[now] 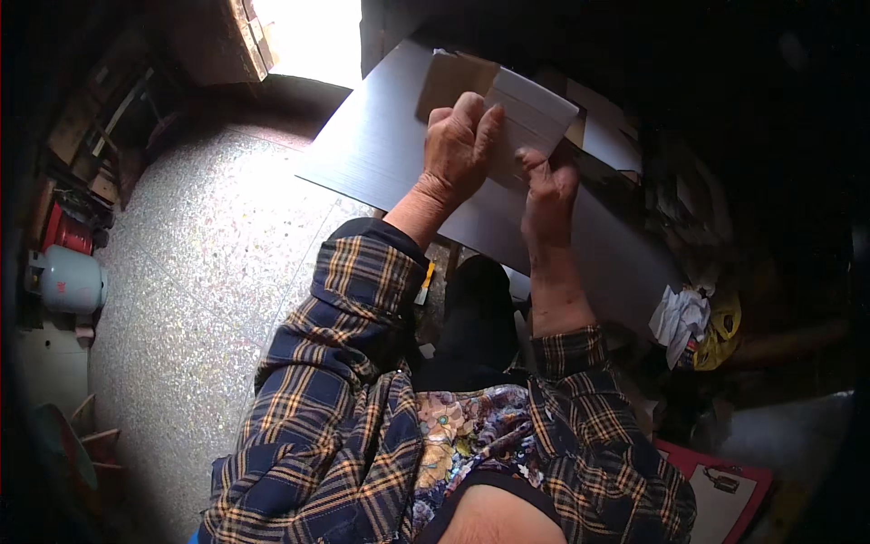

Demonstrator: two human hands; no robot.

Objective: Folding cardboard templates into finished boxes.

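Above the table, a small cardboard box (530, 113), white on one face with a brown flap (451, 83) standing out to its left, is held in both hands. My left hand (460, 143) is closed at the fold between the brown flap and the white face, its thumb pressed against the card. Lower and to the right, my right hand (549, 186) grips the near edge, thumb on the white face and the other fingers curled underneath, partly hidden. The grey-white table (362, 131) lies beneath the box.
Behind the box, at the table's right, lies pale flat card (605, 136). Crumpled white paper (681, 317) and a yellow plastic bag (720, 340) sit at the right edge. A light grey gas cylinder (72, 279) stands far left on the speckled floor (190, 299).
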